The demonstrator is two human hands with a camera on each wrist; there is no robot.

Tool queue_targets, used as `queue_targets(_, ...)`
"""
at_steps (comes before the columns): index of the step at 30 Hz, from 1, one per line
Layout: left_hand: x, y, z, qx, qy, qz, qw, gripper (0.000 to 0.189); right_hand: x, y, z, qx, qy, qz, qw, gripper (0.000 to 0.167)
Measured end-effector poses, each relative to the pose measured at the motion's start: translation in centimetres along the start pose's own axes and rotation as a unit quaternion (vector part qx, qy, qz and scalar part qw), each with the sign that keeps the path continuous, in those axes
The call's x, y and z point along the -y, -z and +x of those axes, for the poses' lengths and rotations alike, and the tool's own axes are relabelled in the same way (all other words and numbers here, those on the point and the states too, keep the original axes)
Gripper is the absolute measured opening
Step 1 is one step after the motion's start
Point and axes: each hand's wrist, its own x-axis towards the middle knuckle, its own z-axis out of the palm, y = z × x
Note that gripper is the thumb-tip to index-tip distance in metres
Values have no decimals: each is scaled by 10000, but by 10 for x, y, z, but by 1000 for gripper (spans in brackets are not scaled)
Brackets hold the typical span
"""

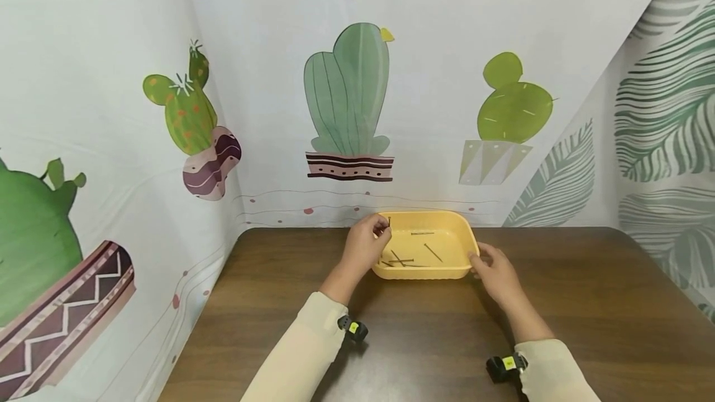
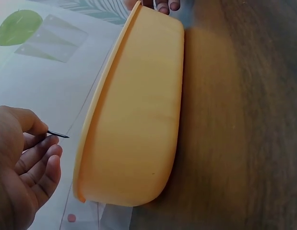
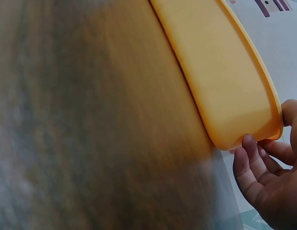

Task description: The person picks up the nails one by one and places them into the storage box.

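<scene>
A yellow plastic tray (image 1: 424, 273) stands at the back of the wooden table, with several dark nails (image 1: 432, 253) lying loose on its floor. Over the tray's left end, my left hand (image 1: 365, 244) pinches one nail (image 2: 58, 134) between thumb and fingertips. That nail's pointed tip sticks out in the left wrist view, apart from the tray wall. My right hand (image 1: 497, 272) grips the tray's right end. In the right wrist view its thumb lies at the rim (image 3: 263, 72) and its fingers (image 3: 251, 148) bend against the outer wall below.
Brown wooden tabletop (image 1: 424, 340) spreads in front of the tray. A white cloth printed with cacti (image 1: 349, 92) hangs directly behind the table's back edge. Black wrist cameras (image 1: 353, 329) sit on both sleeves.
</scene>
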Motion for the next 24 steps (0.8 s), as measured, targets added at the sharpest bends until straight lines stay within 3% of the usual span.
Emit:
queue_targets(17, 0, 2, 3, 17, 152, 46, 9999, 10, 0, -3, 1, 74, -57, 60, 9999, 57)
queue_targets(20, -1, 3, 3, 112, 245, -23, 9996, 25, 0, -3, 1, 97, -60, 60, 9999, 57)
queue_targets(24, -3, 4, 3, 307, 487, -63, 9983, 64, 0, -3, 1, 83, -47, 72, 9999, 57)
